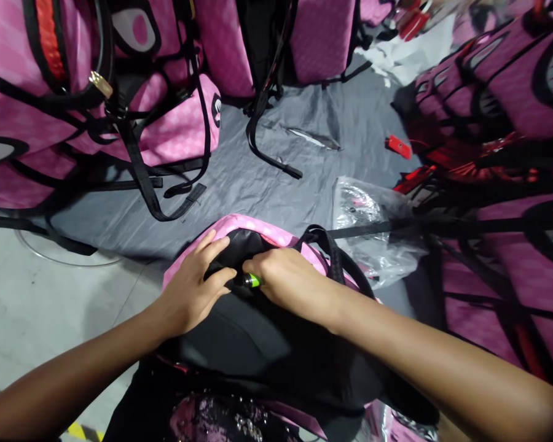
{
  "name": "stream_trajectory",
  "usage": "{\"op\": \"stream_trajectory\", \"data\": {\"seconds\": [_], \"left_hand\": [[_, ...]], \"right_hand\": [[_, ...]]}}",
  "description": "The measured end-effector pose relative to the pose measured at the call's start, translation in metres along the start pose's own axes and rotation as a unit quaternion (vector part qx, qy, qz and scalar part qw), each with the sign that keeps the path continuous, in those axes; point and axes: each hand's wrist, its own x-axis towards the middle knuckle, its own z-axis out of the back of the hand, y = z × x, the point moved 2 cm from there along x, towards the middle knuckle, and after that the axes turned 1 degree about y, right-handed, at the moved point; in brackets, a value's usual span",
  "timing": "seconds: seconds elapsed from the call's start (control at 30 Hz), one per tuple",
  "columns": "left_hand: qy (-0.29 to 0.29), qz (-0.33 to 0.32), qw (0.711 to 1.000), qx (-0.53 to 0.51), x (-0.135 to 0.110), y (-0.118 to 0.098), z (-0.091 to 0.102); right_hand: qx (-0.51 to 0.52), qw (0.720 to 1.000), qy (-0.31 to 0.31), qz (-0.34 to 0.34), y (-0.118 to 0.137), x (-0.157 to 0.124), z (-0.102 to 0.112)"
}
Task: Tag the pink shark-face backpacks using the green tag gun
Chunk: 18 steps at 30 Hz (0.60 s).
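A pink and black backpack (276,344) lies in front of me, its opening showing black lining (239,245). My left hand (196,285) is at the left side of this opening, fingers spread and touching the rim and lining. Closed at the opening, my right hand (276,276) grips a small green tool with a dark tip (251,280). Most of that tool is hidden by the fingers, so its kind cannot be made out. A black carry handle (332,255) stands up just beyond my right wrist.
Pink backpacks with loose black straps (141,175) fill the back left; more pink bags (502,92) are piled at the right. Grey sheeting (239,178) covers the work surface. A clear plastic bag (378,245) and a red tag (399,146) lie on the right.
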Motion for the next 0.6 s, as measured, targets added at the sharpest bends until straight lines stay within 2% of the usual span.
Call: {"op": "stream_trajectory", "data": {"seconds": [0.13, 0.2, 0.3, 0.37, 0.43, 0.5, 0.6], "left_hand": [[-0.002, -0.001, 1.0, -0.01, 0.001, 0.001, -0.002], [-0.003, -0.004, 1.0, -0.009, 0.001, 0.001, -0.001], [-0.002, 0.006, 1.0, -0.003, 0.0, 0.001, -0.001], [0.0, 0.017, 1.0, -0.004, -0.002, 0.001, 0.0], [-0.003, 0.03, 1.0, -0.007, -0.003, 0.002, 0.0], [-0.008, 0.04, 0.999, -0.003, -0.003, 0.002, 0.0], [-0.014, 0.054, 0.998, 0.011, -0.003, 0.005, -0.003]], "right_hand": [[0.075, 0.997, 0.021, -0.029, -0.004, 0.008, -0.003], [0.077, 0.996, 0.035, -0.013, -0.004, 0.006, -0.005], [0.007, 0.999, -0.005, 0.038, -0.004, -0.001, -0.006], [-0.037, 0.997, -0.057, 0.045, -0.006, -0.003, -0.006], [-0.038, 0.994, -0.089, 0.056, -0.007, -0.001, -0.006], [-0.024, 0.992, -0.093, 0.083, -0.005, 0.003, -0.005], [-0.038, 0.992, -0.066, 0.1, 0.0, 0.008, -0.002]]}}
